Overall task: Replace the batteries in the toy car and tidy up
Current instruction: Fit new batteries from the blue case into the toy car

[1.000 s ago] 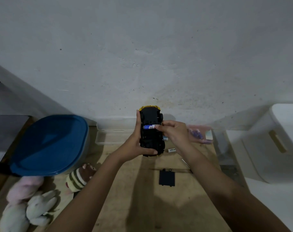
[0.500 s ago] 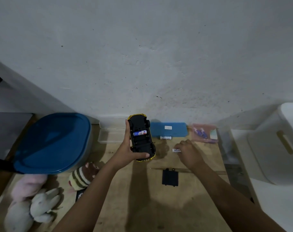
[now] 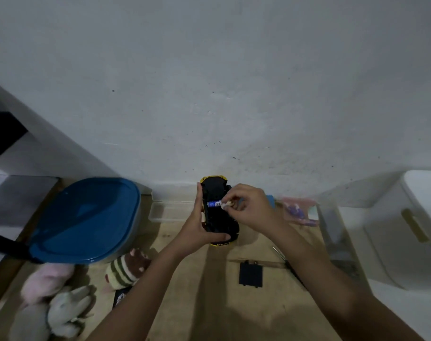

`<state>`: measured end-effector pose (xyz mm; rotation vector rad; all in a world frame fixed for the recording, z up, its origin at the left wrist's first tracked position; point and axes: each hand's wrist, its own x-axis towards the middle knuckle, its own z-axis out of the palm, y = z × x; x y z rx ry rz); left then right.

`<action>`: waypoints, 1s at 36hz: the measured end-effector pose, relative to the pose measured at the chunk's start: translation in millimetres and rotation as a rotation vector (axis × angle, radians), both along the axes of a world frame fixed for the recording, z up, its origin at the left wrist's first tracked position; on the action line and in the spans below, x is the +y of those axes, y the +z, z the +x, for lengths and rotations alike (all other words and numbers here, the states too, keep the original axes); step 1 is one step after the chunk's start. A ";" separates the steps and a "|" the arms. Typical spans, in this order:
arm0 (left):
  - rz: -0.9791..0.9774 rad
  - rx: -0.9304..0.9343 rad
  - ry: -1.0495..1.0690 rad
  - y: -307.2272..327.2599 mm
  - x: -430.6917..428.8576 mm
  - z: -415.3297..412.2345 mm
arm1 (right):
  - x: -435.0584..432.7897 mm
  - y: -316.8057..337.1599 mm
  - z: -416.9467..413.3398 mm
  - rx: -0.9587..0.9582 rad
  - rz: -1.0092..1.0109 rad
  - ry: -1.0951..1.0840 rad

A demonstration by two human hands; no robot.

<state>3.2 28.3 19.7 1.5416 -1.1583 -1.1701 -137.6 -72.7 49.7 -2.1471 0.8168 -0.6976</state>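
My left hand (image 3: 197,230) holds the yellow toy car (image 3: 219,217) upside down above the wooden table, black underside towards me. A blue battery (image 3: 213,204) lies across the open battery compartment. My right hand (image 3: 251,207) pinches a second, pale battery (image 3: 228,205) at the compartment's right side, end to end with the blue one. The black battery cover (image 3: 251,274) lies flat on the table below the car. A thin screwdriver (image 3: 281,255) lies to its right, partly under my right forearm.
A container with a blue lid (image 3: 86,217) stands at left, with plush toys (image 3: 62,308) and a striped plush (image 3: 124,270) in front. A clear tray (image 3: 169,211) sits by the wall, a pink packet (image 3: 298,210) and a white box (image 3: 406,230) at right.
My right hand has come up from the table with a pale battery and now holds it at the car's compartment. The car has shifted slightly right in my left hand.
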 end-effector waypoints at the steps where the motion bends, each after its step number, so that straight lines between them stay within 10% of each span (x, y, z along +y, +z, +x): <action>1: -0.011 -0.002 0.000 2.2 -0.4 -2.8 | 2.4 -0.6 1.7 0.049 -0.035 0.039; 36: -0.078 -0.061 0.008 9.7 12.9 -4.1 | 38.7 -4.0 24.3 0.276 -0.268 -0.049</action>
